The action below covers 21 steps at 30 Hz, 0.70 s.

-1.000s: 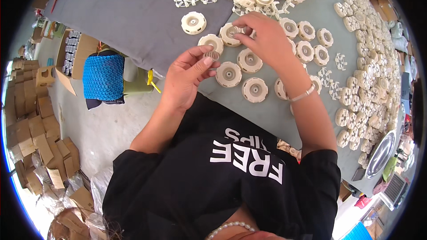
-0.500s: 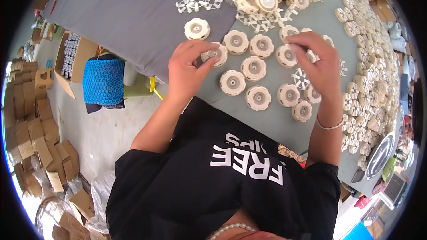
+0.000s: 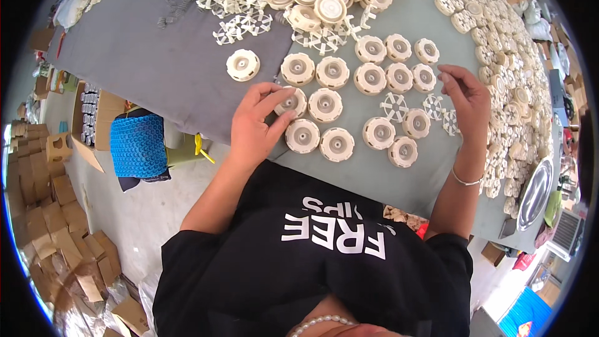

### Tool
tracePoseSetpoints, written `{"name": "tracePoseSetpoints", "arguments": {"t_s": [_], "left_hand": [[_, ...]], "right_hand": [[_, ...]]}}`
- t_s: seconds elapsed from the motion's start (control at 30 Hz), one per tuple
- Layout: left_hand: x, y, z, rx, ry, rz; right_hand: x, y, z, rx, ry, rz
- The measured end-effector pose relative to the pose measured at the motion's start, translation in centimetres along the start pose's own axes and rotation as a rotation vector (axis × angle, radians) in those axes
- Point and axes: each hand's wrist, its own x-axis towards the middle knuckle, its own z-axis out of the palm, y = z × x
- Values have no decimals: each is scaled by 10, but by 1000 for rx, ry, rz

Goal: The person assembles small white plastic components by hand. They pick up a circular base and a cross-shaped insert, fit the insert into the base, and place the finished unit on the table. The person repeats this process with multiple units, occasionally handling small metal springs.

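Note:
My left hand [image 3: 256, 125] has thumb and forefinger on opposite sides of a cream round notched part [image 3: 291, 103], its centre post visible between them. Beside it lie several similar round parts [image 3: 325, 105] in a close group. Another, paler round part [image 3: 243, 65] sits apart on the grey cloth. My right hand [image 3: 467, 97] hovers right of a second group of round parts [image 3: 399, 77], fingers bent and slightly apart, with nothing visible in them. Near its fingers lie white spoked pieces [image 3: 432, 107], and another spoked piece [image 3: 394, 107] lies left of them.
A heap of round parts [image 3: 329, 7] and a pile of white spoked pieces [image 3: 243, 28] lie at the back. Dark coiled springs [image 3: 176, 0] are further left. Many more parts [image 3: 499, 87] cover the right side; a silver oval tray [image 3: 535, 193] is at the right edge.
My left hand has slid its round part nearer and rightward into the group. My right hand has moved right, off the round parts. The view has shifted, so the table contents appear further left.

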Motion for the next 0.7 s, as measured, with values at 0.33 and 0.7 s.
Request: {"name": "tracePoseSetpoints", "arguments": {"t_s": [0.33,0.7], "left_hand": [[51,-31,-23,460,379,71],[67,-48,-33,57,198,-133]], "right_hand": [[82,-36,191,-335,-235,-655],[141,-24,253,-455,-149,-827]]}}
